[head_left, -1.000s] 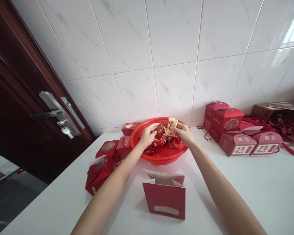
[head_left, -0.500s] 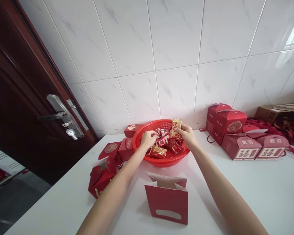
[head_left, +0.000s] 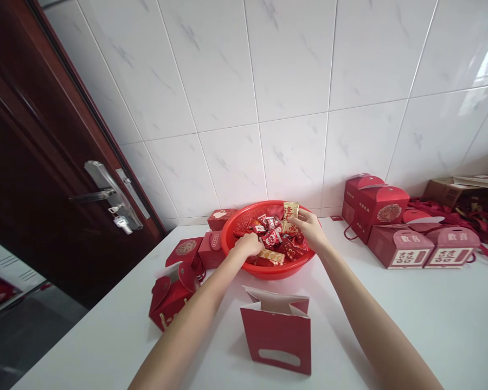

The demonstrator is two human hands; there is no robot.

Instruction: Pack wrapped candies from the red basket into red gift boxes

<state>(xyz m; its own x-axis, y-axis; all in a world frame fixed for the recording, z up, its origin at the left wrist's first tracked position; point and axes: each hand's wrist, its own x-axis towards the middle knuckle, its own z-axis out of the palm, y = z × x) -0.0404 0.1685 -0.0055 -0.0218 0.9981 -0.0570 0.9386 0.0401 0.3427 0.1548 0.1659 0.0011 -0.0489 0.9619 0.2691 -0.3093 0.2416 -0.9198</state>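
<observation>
A red plastic basket (head_left: 276, 272) by the wall holds several wrapped candies (head_left: 271, 237) in red, white and gold. My right hand (head_left: 307, 225) pinches a gold candy packet (head_left: 290, 212) upright over the basket's right side. My left hand (head_left: 249, 245) reaches down among the candies at the basket's left. Its fingertips are hidden, so I cannot tell whether they grip a candy. In front of the basket stands a red paper gift box (head_left: 278, 336), its top open and an oval cutout low on its front.
Red gift boxes (head_left: 183, 246) stand left of the basket, beside my left forearm. More red boxes (head_left: 390, 203) are stacked at the right, with red ribbons and a cardboard box (head_left: 447, 190) behind. A dark door (head_left: 44, 162) with keys is at far left.
My left hand has moved lower into the candies, and the candies have shifted a little. My right hand still holds the gold packet in nearly the same place.
</observation>
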